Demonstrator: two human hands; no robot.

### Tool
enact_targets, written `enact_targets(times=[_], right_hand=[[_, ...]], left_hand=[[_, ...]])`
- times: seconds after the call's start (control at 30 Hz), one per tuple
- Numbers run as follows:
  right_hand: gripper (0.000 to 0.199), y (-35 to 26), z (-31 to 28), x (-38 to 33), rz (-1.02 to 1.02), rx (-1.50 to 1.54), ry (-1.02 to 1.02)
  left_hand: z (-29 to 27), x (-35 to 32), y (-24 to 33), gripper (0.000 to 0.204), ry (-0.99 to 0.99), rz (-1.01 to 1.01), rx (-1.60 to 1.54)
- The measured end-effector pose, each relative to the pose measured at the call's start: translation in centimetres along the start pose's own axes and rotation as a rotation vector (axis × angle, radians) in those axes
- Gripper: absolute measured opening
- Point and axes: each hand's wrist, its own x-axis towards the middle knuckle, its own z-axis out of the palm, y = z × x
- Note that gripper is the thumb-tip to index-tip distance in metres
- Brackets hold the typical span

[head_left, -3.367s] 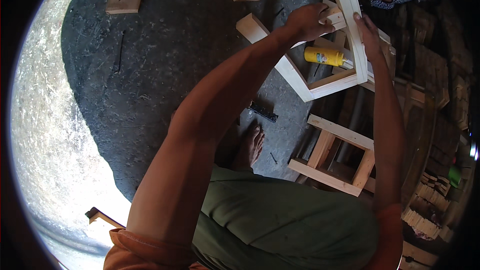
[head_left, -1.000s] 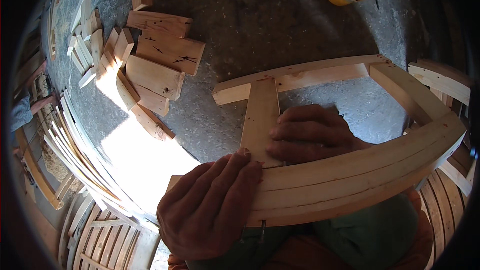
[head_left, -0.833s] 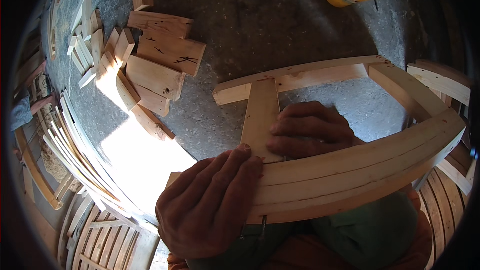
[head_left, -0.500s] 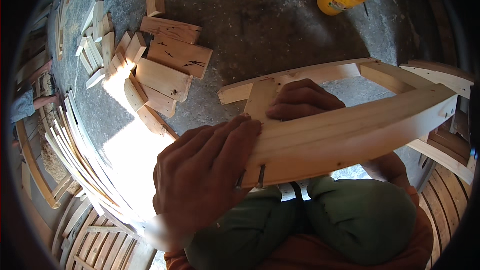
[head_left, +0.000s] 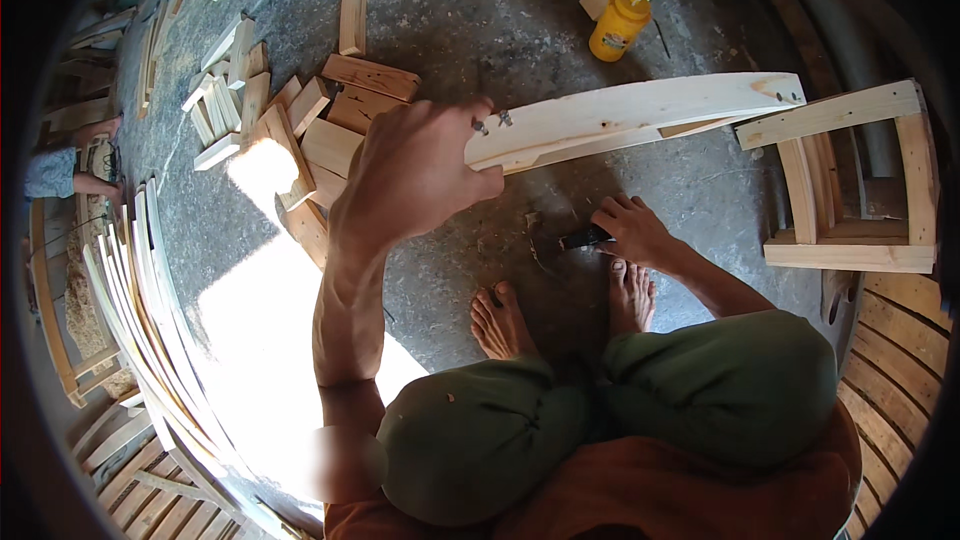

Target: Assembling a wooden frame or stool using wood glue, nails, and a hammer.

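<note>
A pale wooden frame [head_left: 640, 110] stretches out in front of me, one long board facing me. Its left end is in the grip of my left hand [head_left: 405, 175], thumb below and fingers over the top. Close to those fingers, two bent nails [head_left: 504, 120] stick out of the board. Lower down, between the frame and my feet, my right hand [head_left: 640, 235] is closed around the black handle of a hammer [head_left: 582, 238]. The hammer's head is dark and hard to make out against the floor.
A yellow jug [head_left: 621, 28] stands on the concrete floor beyond the frame. Wood offcuts [head_left: 375, 75] lie in a heap at left, near long thin strips [head_left: 150, 270]. Another wooden frame [head_left: 850, 255] stands at right. At the far left, another person's hands [head_left: 95, 185] show.
My right hand has left the frame and moved down to the hammer. The frame has been turned and shifted away from me, with my left hand still on it.
</note>
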Motion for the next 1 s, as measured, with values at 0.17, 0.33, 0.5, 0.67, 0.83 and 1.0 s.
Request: enact_targets(times=[0.17,0.33,0.5,0.67,0.83,1.0], right_hand=[[0.044,-0.4,-0.9,-0.6,-0.007,0.007,-0.138],[0.037,-4.2,-7.1,-4.5,0.139,0.556,0.169],[0.030,-11.4,-15.5,-4.2,0.218,0.807,0.646],[0.023,-11.8,-22.0,5.6,-0.085,0.989,0.750],[0.034,-11.2,-23.7,9.7,0.269,0.665,0.375],[0.032,-11.3,-24.2,9.9,0.225,0.536,0.250]], left_hand=[[-0.1,-0.3,0.5,0.046,-0.001,0.006,-0.003],[0.2,-1.0,0.5,0.045,0.031,0.017,0.017],[0.4,-0.8,-0.2,0.043,0.076,0.062,0.028],[0.1,0.7,-1.6,0.045,0.071,0.080,-0.023],[0.3,0.3,-1.8,0.043,0.132,0.213,0.014],[-0.9,0.1,-2.1,0.055,0.101,0.183,0.011]])
